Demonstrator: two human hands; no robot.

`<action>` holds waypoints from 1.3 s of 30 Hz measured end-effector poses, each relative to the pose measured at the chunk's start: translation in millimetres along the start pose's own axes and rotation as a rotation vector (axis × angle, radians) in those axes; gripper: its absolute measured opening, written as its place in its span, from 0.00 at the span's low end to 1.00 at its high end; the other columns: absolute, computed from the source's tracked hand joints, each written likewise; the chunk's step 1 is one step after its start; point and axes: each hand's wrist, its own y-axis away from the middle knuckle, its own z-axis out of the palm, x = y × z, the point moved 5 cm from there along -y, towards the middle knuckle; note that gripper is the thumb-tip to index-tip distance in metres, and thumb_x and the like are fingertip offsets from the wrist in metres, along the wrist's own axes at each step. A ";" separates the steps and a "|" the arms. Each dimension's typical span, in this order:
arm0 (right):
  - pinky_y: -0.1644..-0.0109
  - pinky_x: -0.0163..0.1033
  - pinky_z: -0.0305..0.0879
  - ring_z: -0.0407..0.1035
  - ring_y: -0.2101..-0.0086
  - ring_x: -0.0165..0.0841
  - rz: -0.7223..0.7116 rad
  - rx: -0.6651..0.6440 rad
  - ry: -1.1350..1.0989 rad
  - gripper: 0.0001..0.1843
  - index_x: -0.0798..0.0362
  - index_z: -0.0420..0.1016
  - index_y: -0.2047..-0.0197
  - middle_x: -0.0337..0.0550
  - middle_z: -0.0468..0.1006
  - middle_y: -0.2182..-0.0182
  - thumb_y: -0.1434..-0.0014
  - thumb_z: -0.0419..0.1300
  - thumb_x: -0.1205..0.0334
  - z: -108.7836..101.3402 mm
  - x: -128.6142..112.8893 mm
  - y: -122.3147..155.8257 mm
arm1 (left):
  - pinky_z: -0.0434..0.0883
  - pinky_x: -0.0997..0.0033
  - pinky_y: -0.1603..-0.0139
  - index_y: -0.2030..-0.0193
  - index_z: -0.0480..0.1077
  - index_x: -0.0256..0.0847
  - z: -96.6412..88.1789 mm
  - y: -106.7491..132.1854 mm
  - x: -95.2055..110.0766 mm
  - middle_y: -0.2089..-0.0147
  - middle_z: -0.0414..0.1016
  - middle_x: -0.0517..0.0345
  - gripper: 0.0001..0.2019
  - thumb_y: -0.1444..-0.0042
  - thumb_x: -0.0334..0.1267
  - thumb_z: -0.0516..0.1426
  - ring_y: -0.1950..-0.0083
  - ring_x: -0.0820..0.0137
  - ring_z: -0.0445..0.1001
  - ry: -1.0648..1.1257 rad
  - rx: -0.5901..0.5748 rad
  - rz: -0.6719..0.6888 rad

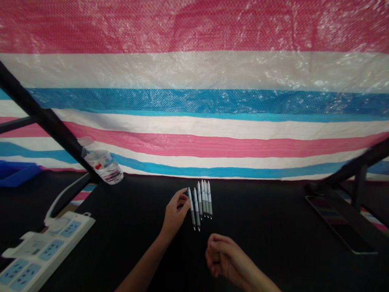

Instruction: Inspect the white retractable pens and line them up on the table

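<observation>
Several white pens with grey grips (205, 198) lie side by side on the black tabletop (127, 251), their dark tips toward me. Two of them, at the left of the row, sit a little nearer to me than the others. My left hand (176, 211) is beside the leftmost pen (191, 207); its thumb and index fingertips touch that pen's left side, spaced apart, with the other fingers curled. Below the row, my right hand (223, 257) hovers with loosely curled fingers and the thumb against them. Nothing shows in it.
A white power strip (45, 251) with a plugged-in cable lies at the left. Behind it, a clear plastic bottle (106, 166) leans by a black frame bar (51, 121). At the right is a dark phone (337, 223). Striped plastic sheeting (194, 101) hangs at the back; a blue tray (18, 172) is far left.
</observation>
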 end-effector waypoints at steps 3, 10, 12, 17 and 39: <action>0.77 0.31 0.58 0.69 0.80 0.28 -0.001 -0.013 0.000 0.16 0.54 0.66 0.68 0.40 0.76 0.78 0.46 0.67 0.54 0.0 -0.2 -0.2 | 0.77 0.67 0.61 0.51 0.76 0.39 1.9 1.1 0.8 0.61 0.75 0.55 0.16 0.48 0.36 0.62 0.63 0.66 0.78 -0.055 -0.042 0.014; 0.75 0.32 0.57 0.68 0.78 0.28 -0.039 0.011 0.051 0.18 0.53 0.66 0.69 0.40 0.75 0.77 0.46 0.68 0.51 0.5 -6.3 -0.1 | 0.77 0.65 0.61 0.50 0.76 0.43 12.7 8.9 13.7 0.58 0.76 0.52 0.18 0.49 0.33 0.62 0.61 0.65 0.76 -0.169 -0.199 0.182; 0.75 0.32 0.56 0.67 0.78 0.28 -0.090 0.041 0.085 0.18 0.53 0.66 0.69 0.39 0.74 0.77 0.46 0.68 0.50 -1.4 -12.7 -0.2 | 0.76 0.66 0.62 0.48 0.75 0.44 14.5 10.2 17.5 0.56 0.75 0.51 0.20 0.49 0.32 0.63 0.59 0.64 0.75 -0.230 -0.266 0.246; 0.73 0.33 0.57 0.65 0.78 0.27 -0.244 0.131 0.218 0.19 0.54 0.68 0.70 0.39 0.74 0.77 0.44 0.67 0.48 -11.2 -33.1 0.3 | 0.75 0.62 0.56 0.39 0.69 0.47 17.5 14.5 18.7 0.47 0.72 0.49 0.32 0.54 0.35 0.68 0.53 0.60 0.73 -0.383 -0.460 0.316; 0.46 0.48 0.69 0.70 0.51 0.42 -0.824 0.514 1.322 0.13 0.50 0.72 0.50 0.50 0.75 0.53 0.36 0.53 0.64 -14.0 -75.7 21.4 | 0.71 0.51 0.42 0.45 0.73 0.45 40.7 27.7 16.8 0.38 0.72 0.54 0.21 0.46 0.29 0.66 0.43 0.56 0.67 -0.753 -0.471 0.524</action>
